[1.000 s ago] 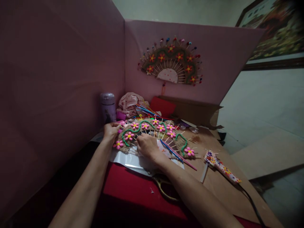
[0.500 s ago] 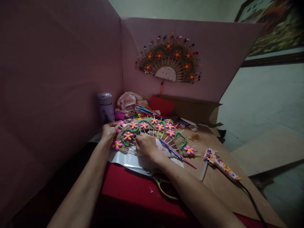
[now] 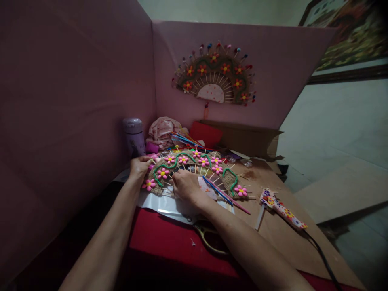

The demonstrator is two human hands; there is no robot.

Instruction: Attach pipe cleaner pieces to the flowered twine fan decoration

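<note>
A half-round fan [image 3: 189, 158] woven of brown twine over thin sticks lies in front of me, with pink flowers and a wavy green strip on it. My left hand [image 3: 138, 167] is at its upper left edge, thumb and finger pinched on something small I cannot make out. Across the inner sticks lies my right hand [image 3: 185, 182], its fingers curled down on the fan; the fingertips are partly hidden. Beside that hand, a blue pipe cleaner [image 3: 216, 190] and a pink pipe cleaner [image 3: 235, 203] rest over the fan's pale patterned cloth centre [image 3: 208, 186].
Scissors [image 3: 209, 241] lie under my right forearm on the red cloth [image 3: 157, 238]. A flowered glue gun [image 3: 281, 210] with a cord is on cardboard [image 3: 260, 252] at right. A purple bottle [image 3: 133, 137] stands at back left. Another fan [image 3: 226, 76] hangs on the pink panel [image 3: 273, 60].
Both hands keep the same place on the fan. The whole view has shifted very slightly; nothing else has visibly moved.
</note>
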